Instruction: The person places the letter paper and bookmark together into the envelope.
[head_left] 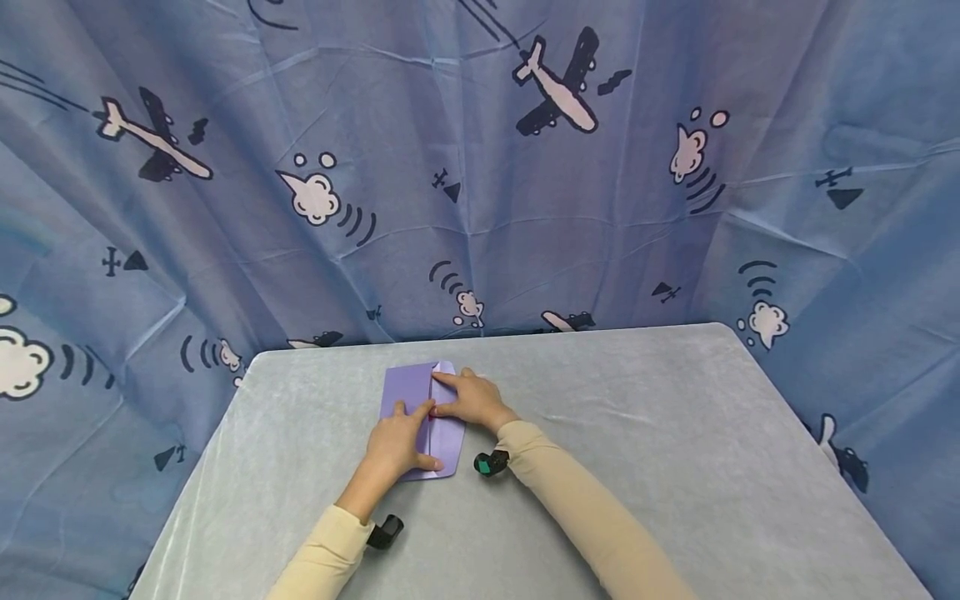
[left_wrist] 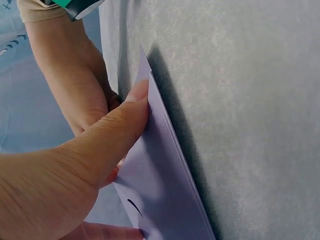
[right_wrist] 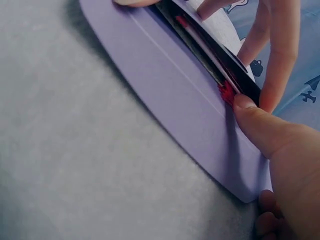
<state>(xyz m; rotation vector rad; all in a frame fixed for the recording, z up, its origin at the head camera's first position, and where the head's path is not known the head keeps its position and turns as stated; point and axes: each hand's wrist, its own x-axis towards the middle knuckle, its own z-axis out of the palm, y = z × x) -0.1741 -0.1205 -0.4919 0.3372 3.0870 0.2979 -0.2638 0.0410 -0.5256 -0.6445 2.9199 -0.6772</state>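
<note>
A purple envelope (head_left: 407, 385) lies on the table, its pale flap (head_left: 448, 437) spread toward the right. Inside its mouth, dark layers and a pink-and-red edged insert (right_wrist: 226, 92) show in the right wrist view; most of this insert is hidden. My left hand (head_left: 396, 443) rests spread over the envelope's near part, thumb (left_wrist: 135, 100) across the flap side and index finger reaching to the mouth. From the right, my right hand (head_left: 472, 398) pinches at the mouth's edge, its thumb (right_wrist: 247, 107) right beside the red part and its fingers on the other side.
A grey cloth-covered table (head_left: 600, 433) stretches around the envelope. Behind it hangs a blue curtain (head_left: 480, 167) printed with aeroplanes and clouds. Small dark cameras sit at both wrists, the right one (head_left: 491, 462) close to the envelope and the left one (head_left: 386, 532) nearer the front.
</note>
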